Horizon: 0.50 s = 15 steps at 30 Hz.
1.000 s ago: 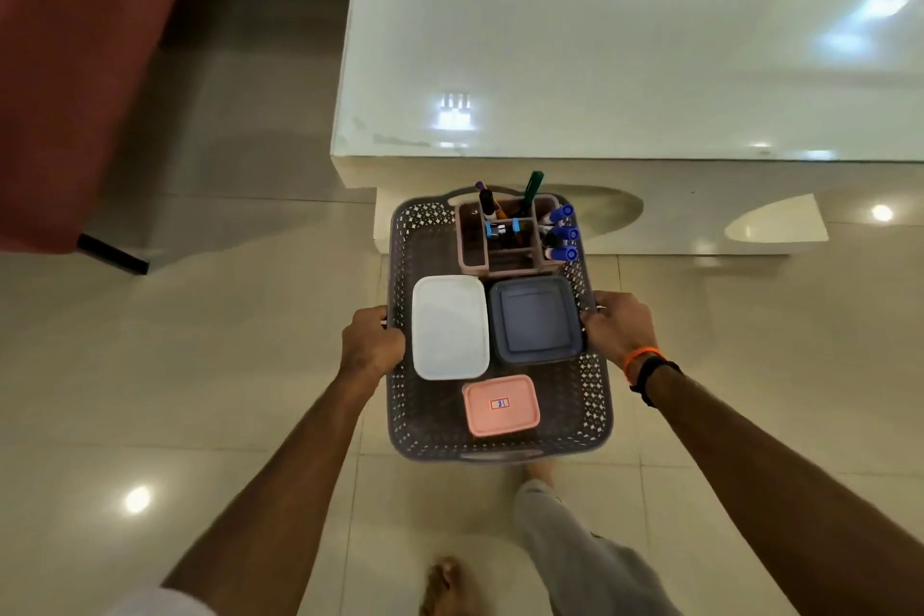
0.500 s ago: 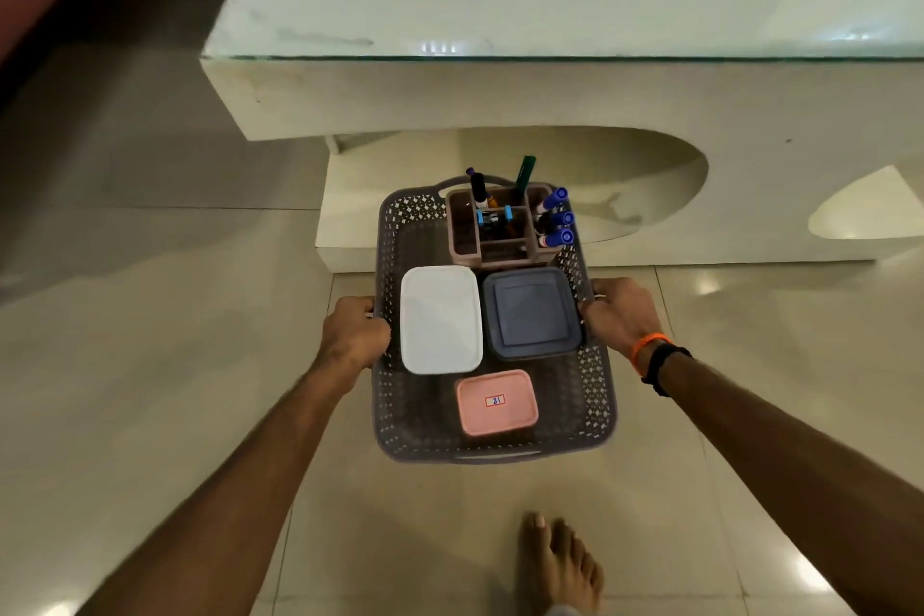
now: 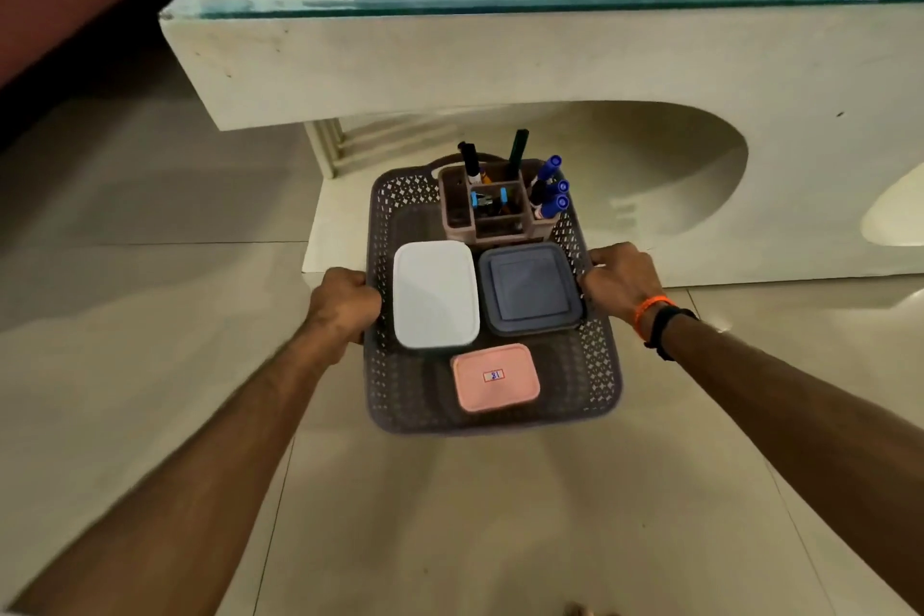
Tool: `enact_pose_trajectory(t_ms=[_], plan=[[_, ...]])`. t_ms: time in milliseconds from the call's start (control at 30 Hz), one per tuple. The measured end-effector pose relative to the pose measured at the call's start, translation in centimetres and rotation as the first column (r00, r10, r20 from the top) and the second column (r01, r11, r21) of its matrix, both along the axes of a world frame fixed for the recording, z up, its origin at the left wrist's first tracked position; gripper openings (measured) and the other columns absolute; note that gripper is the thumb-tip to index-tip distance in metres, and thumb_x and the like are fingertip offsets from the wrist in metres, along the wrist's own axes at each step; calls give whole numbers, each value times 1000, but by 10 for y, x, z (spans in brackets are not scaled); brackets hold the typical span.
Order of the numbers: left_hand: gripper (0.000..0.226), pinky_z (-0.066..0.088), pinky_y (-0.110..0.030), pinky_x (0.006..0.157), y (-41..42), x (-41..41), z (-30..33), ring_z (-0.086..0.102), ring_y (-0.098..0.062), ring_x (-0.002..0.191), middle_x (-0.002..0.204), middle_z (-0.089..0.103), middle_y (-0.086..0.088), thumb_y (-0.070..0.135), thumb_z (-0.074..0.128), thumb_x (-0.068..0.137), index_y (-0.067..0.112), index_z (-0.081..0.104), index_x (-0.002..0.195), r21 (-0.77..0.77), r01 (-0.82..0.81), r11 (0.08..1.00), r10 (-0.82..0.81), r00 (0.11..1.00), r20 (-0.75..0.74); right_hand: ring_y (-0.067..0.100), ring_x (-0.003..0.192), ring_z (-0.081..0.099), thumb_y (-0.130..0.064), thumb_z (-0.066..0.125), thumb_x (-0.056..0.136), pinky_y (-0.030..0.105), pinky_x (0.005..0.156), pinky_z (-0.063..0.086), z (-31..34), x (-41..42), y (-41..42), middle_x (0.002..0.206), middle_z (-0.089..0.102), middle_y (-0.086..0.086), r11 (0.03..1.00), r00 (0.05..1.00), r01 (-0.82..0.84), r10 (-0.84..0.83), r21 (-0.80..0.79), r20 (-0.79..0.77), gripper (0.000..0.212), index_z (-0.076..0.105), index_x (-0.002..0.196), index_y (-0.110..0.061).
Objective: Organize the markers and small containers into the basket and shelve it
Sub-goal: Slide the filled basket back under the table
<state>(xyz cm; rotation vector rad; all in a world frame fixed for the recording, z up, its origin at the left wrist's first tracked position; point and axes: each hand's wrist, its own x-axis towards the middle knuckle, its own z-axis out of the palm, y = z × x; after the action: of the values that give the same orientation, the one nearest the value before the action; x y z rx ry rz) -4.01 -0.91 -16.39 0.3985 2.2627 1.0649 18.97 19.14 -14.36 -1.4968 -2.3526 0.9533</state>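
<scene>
**Basket carried in two hands before the glass-topped worktop**

Head view: The grey perforated plastic basket (image 3: 595,365) is held in the air above the pale tiled floor (image 3: 150,365), just in front of the white worktop (image 3: 450,65), whose glass top shows along its upper edge. The left hand (image 3: 345,303) is curled closed around the basket's left rim, and the right hand (image 3: 622,283) is closed around the right rim; the right wrist wears two bands, one orange (image 3: 650,310) and one black (image 3: 667,330).

Inside the basket lie three lidded containers: one white rectangular container (image 3: 435,293) at the left, one dark grey square container (image 3: 530,288) touching it at the right, and one smaller pink container (image 3: 495,376) with a small label nearer the person. At the far end stands one brownish divided organiser (image 3: 500,220). In it stand upright one black-capped marker (image 3: 470,160), one dark green marker (image 3: 517,148) and three blue-capped markers (image 3: 550,188) leaning to the right. Small blue items sit in its middle compartment, too blurred to count.
</scene>
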Motion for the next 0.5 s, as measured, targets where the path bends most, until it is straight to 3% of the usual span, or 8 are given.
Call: enact_pose_trajectory(t_ms=[133, 267, 400, 500], plan=[[16, 61, -51, 64, 29, -21, 1, 71, -34, 78, 88, 73, -14, 1, 55, 77, 5, 69, 83, 23, -9, 1000, 9, 1000, 14, 24, 71, 52, -6, 50, 83, 22, 58, 38, -2, -23, 24, 80, 62, 12, 999, 1000, 29, -29, 39, -2, 24, 73, 87, -4], [13, 61, -51, 61, 55, -42, -6, 71, -35, 78, 89, 72, -17, 3, 56, 74, 3, 67, 81, 42, 9, 999, -8, 1000, -9, 29, 74, 54, -9, 52, 82, 25, 67, 39, -9, -46, 52, 84, 65, 16, 993, 998, 67, -66, 93, -6, 21, 73, 85, -3], [13, 61, -50, 64, 73, -50, -14, 70, -34, 81, 92, 72, -16, 4, 59, 76, 5, 69, 84, 92, -15, 996, 19, 999, -46, 22, 81, 51, -21, 56, 87, 23, 73, 39, -23, -56, 71, 103, 69, 15, 988, 998, 59, -58, 144, -14, 25, 74, 99, -6], [34, 60, -48, 78, 72, -45, -15, 69, -32, 93, 106, 71, -12, 16, 63, 71, 13, 69, 104, 123, -33, 992, 39, 998, -43, 25, 95, 59, -28, 57, 89, 22, 81, 40, -26, -54, 69, 112, 68, 11, 995, 998, 39, -34, 91, -53, 32, 69, 111, -8]])
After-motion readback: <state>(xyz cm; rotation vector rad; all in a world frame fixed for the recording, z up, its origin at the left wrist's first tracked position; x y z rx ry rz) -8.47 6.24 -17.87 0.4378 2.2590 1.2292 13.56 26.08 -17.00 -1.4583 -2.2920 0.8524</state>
